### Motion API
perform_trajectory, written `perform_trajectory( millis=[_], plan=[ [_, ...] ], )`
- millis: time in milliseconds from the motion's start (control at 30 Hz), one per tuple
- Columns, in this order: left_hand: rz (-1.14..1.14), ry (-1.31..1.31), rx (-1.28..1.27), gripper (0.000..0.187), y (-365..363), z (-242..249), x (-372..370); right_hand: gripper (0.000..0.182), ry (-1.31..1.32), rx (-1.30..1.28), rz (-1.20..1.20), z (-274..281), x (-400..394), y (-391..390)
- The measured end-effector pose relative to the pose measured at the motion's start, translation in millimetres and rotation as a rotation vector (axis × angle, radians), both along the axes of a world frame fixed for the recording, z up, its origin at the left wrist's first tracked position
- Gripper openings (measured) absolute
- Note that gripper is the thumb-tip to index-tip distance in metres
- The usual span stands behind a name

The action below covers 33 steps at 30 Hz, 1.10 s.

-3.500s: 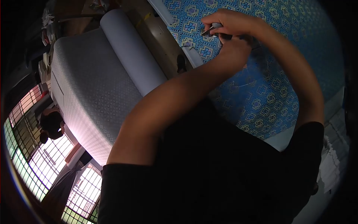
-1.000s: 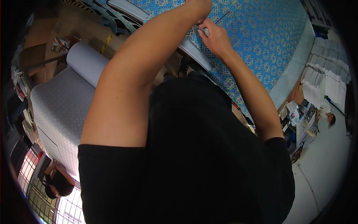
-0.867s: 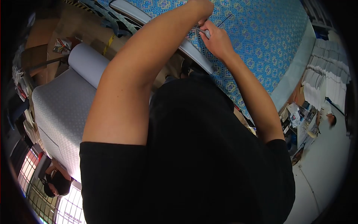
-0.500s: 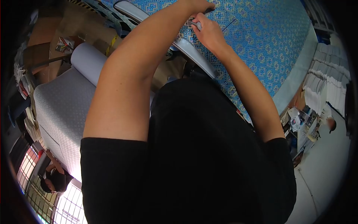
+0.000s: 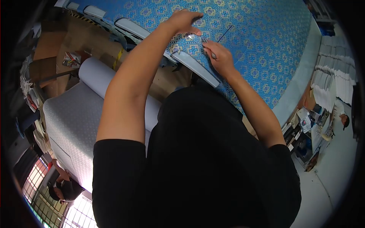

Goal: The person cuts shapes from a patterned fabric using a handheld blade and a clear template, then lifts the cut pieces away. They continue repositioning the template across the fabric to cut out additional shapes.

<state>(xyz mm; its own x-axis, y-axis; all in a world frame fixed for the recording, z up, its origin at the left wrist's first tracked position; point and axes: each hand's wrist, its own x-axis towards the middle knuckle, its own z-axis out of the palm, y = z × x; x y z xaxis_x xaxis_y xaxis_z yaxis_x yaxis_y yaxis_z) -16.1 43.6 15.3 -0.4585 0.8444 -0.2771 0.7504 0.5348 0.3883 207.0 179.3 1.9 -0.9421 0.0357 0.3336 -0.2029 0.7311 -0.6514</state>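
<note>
Seen from above, two bare arms reach over blue patterned fabric [image 5: 262,57] spread out flat. The right hand [image 5: 220,55] is closed around a small grey tool [image 5: 213,56], its narrow end pointing toward the left hand [image 5: 184,22]. That hand lies over the fabric, thumb and fingers spread apart. A thin dark strip [image 5: 225,33] (its material is unclear) lies just beyond the right hand. Pale grey rails [image 5: 195,68] line the fabric's near edge. At left, a pale roll [image 5: 95,74] rests beside grey quilted material [image 5: 72,117]; a person [image 5: 66,190] is beyond.
</note>
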Motion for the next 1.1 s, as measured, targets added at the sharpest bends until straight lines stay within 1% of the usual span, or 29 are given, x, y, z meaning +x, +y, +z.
perform_trajectory(
  millis=[67, 100, 167, 200, 233, 300, 333, 433, 467, 533, 600, 667, 700, 733, 800, 867, 933, 967, 1000, 1033, 1067, 1100],
  plan=[
    [0.056, 0.115, 0.238, 0.059, -15, -8, 18, 0.033, 0.042, 0.076, -0.015, -5, 23, 16],
    [0.043, 0.120, 0.235, 0.059, -18, -6, 26, 0.033, 0.049, 0.071, -0.027, 0, 35, 23],
    [0.080, 0.198, 0.264, 0.047, -26, -3, 41, 0.037, -0.111, 0.125, -0.090, 10, 58, 34],
    [0.088, 0.164, 0.323, 0.044, -29, -8, 46, 0.037, -0.103, 0.114, -0.104, 10, 68, 44],
    [0.073, 0.171, 0.317, 0.044, -29, -11, 51, 0.037, -0.118, 0.112, -0.159, 10, 79, 56],
    [0.096, 0.283, 0.381, 0.046, -25, -13, 56, 0.036, -0.128, 0.103, -0.224, 8, 98, 84],
    [0.109, 0.246, 0.303, 0.046, -19, -9, 55, 0.037, -0.128, 0.121, -0.290, 7, 107, 98],
    [0.133, 0.308, 0.282, 0.049, 10, -2, 49, 0.040, -0.124, 0.123, -0.420, -1, 122, 139],
    [0.149, 0.263, 0.233, 0.049, 20, 2, 47, 0.042, -0.125, 0.119, -0.481, -6, 125, 149],
    [0.103, 0.290, 0.258, 0.049, 34, -2, 38, 0.042, -0.162, 0.056, -0.551, -3, 122, 161],
    [0.049, 0.310, 0.283, 0.048, 46, -3, 36, 0.041, -0.086, -0.001, -0.577, -7, 119, 174],
    [0.049, 0.251, 0.245, 0.050, 50, 3, 31, 0.041, -0.090, 0.009, -0.611, -12, 118, 180],
    [0.038, 0.273, 0.269, 0.049, 54, 5, 28, 0.040, -0.089, 0.033, -0.628, -12, 117, 180],
    [0.016, 0.269, 0.260, 0.049, 57, 8, 23, 0.040, -0.095, 0.021, -0.649, -11, 117, 181],
    [-0.038, 0.233, 0.155, 0.049, 63, 17, 13, 0.039, -0.072, 0.043, -0.598, -9, 117, 181],
    [-0.104, 0.209, 0.149, 0.047, 73, 26, 5, 0.039, -0.056, 0.055, -0.631, -11, 120, 180],
    [-0.026, -0.263, -0.105, 0.037, 86, 52, -2, 0.039, -0.034, 0.071, -0.661, -15, 121, 182],
    [-0.038, -0.262, -0.112, 0.037, 89, 61, -8, 0.040, -0.028, 0.109, -0.730, -18, 124, 184],
    [-0.059, -0.324, 0.002, 0.035, 89, 67, -15, 0.041, -0.022, 0.149, -0.798, -21, 127, 184],
    [-0.080, -0.386, 0.115, 0.033, 90, 76, -22, 0.041, -0.025, 0.146, -0.811, -23, 127, 183],
    [-0.055, -0.306, 0.106, 0.031, 93, 86, -33, 0.042, -0.109, 0.168, -0.864, -23, 126, 182],
    [-0.070, -0.307, 0.106, 0.031, 98, 98, -45, 0.044, -0.193, 0.192, -0.916, -24, 125, 182]
  ],
)
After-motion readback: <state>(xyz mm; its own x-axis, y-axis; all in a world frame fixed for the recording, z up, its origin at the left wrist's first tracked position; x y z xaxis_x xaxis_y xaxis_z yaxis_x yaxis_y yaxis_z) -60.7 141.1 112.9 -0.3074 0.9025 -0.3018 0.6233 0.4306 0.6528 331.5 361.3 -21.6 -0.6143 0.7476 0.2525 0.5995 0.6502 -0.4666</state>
